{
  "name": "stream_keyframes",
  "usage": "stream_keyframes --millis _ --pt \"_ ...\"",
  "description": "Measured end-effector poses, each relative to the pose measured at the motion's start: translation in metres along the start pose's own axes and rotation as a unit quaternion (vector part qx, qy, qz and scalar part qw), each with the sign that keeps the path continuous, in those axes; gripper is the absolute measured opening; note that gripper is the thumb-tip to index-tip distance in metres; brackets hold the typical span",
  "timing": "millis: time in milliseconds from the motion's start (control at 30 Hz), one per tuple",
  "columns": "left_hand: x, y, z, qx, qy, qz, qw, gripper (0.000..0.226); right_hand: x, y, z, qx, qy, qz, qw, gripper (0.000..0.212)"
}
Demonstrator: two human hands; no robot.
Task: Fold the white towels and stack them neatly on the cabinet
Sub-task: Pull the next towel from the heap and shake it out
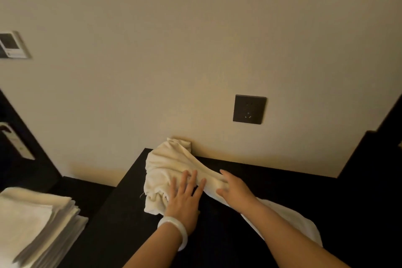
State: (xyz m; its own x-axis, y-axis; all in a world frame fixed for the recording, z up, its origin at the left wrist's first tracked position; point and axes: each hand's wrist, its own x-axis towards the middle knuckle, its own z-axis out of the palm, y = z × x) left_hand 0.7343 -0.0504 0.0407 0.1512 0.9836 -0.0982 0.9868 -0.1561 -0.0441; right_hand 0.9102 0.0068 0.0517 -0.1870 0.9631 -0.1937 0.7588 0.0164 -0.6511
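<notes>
Towel (171, 163) lies bunched on the cabinet (121, 213) against the wall (195, 50). Left hand (185, 197) presses it, fingers (193, 177) spread; right hand (235, 190) covers its tail, grip unclear. Best spread it flat before folding.

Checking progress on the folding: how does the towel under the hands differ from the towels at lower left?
The crumpled towel is bunched and wrinkled; the stacked towels lie flat in squared layers. The crumpled towel lies on the cabinet under the left hand and right hand; the stacked towels sit untouched. Both are white cloth.
</notes>
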Motion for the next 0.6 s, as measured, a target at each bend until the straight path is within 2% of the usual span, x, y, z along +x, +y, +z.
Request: stream_keyframes --millis 67,167,200,267,333,467,533,600 --pt "-0.001 -0.009 0.002 0.005 0.026 -0.032 0.999 0.088 0.018 -0.015 0.012 0.004 -0.002 -0.023 1.000 0.074" --pt "-0.003 -0.025 0.010 0.001 0.008 -0.060 0.998 0.081 0.039 -0.023 0.023 -0.020 -0.040 -0.029 0.999 0.083" --pt "-0.004 -0.030 0.013 0.000 0.002 -0.058 0.998 0.077 0.044 -0.022 0.023 -0.037 -0.061 -0.027 0.997 0.077" --pt "-0.003 -0.037 0.018 -0.011 0.003 -0.051 0.999 0.075 0.049 -0.010 0.020 -0.072 -0.077 -0.030 0.994 0.047" --pt "-0.001 -0.043 0.020 -0.016 0.015 -0.057 0.998 0.076 0.048 0.011 0.003 -0.082 -0.039 -0.021 0.996 0.029" --pt "0.007 -0.056 0.022 0.020 0.012 -0.059 0.998 0.077 0.033 0.059 -0.048 -0.068 0.022 0.037 0.997 0.021" --pt "0.015 -0.061 0.021 0.036 0.002 -0.065 0.997 0.077 0.024 0.069 -0.063 -0.056 0.041 0.042 0.997 0.019" --pt "0.024 -0.060 0.016 0.040 -0.007 -0.072 0.997 0.079 0.020 0.072 -0.071 -0.046 0.103 0.031 0.993 0.016"
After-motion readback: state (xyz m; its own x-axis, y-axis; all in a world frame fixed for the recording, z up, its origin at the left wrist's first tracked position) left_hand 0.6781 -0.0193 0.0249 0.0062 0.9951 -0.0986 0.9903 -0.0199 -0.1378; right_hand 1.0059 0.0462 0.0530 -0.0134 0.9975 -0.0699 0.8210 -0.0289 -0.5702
